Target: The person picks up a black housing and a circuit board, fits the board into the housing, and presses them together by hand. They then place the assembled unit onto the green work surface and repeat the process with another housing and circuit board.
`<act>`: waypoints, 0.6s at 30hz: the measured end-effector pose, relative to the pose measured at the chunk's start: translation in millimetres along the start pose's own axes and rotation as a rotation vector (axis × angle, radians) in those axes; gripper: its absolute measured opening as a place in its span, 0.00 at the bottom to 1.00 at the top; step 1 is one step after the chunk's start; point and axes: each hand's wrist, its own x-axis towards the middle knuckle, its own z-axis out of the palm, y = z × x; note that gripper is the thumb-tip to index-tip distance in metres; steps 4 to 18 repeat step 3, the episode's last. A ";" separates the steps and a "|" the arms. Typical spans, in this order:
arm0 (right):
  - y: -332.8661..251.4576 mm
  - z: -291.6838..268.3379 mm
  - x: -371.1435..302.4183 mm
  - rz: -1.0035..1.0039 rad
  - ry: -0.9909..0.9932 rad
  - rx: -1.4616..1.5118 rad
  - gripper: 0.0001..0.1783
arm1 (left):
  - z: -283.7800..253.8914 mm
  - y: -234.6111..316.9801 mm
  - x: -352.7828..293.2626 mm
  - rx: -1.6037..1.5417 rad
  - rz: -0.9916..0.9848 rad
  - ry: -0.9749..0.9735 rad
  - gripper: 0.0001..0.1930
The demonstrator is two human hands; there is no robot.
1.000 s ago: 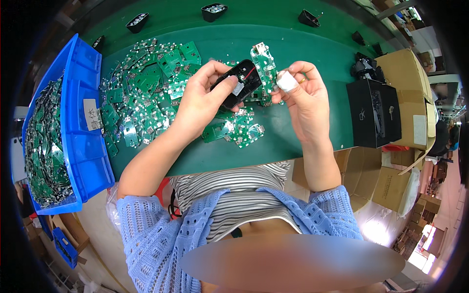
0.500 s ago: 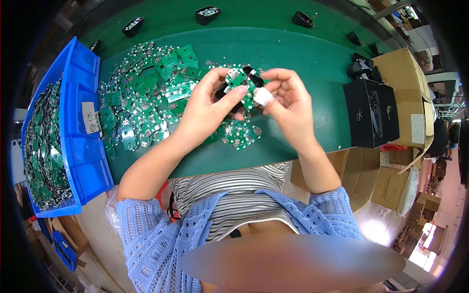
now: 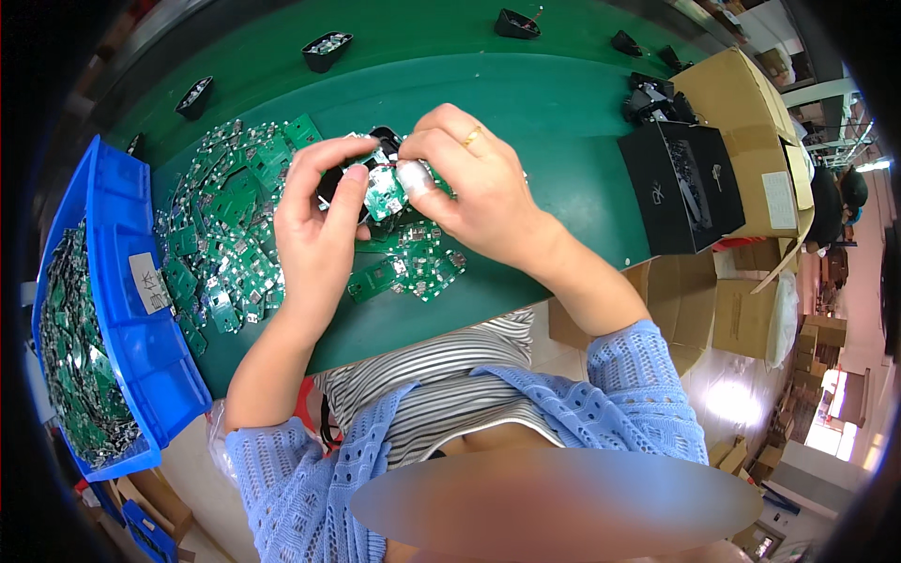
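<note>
My left hand (image 3: 317, 206) grips a black plastic housing (image 3: 387, 138), with its thumb lying along a small green circuit board (image 3: 383, 197) set at the housing. Bent fingers of my right hand (image 3: 483, 183) close against the board's right side, and a white wrapping (image 3: 415, 176) covers the thumb. What the right fingertips pinch is hidden. A short bit of red and dark wire shows between the hands. Loose green circuit boards (image 3: 413, 263) lie just below the hands on the green tabletop (image 3: 563, 141), and a wide heap of them (image 3: 230, 202) spreads to the left.
A blue bin (image 3: 145, 338) full of boards stands at the left edge. On the right are a black box (image 3: 680, 202) with small parts, black plastic pieces (image 3: 657, 98) and a cardboard box (image 3: 755, 131). Small black trays (image 3: 327, 54) line the far side.
The view has turned, so the table things sit further left. My right hand has rolled over, its back now showing, and come closer to the board. My left hand keeps its hold.
</note>
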 end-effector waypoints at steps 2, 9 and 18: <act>-3.2 -3.9 10.0 -0.042 -0.083 -0.075 0.10 | 1.3 -1.1 -0.2 0.228 0.238 0.120 0.06; -4.3 -7.0 13.5 -0.085 -0.163 -0.156 0.10 | -2.8 -1.6 -0.6 0.298 0.301 0.080 0.07; -4.3 -7.0 13.5 -0.085 -0.163 -0.156 0.10 | -2.8 -1.6 -0.6 0.298 0.301 0.080 0.07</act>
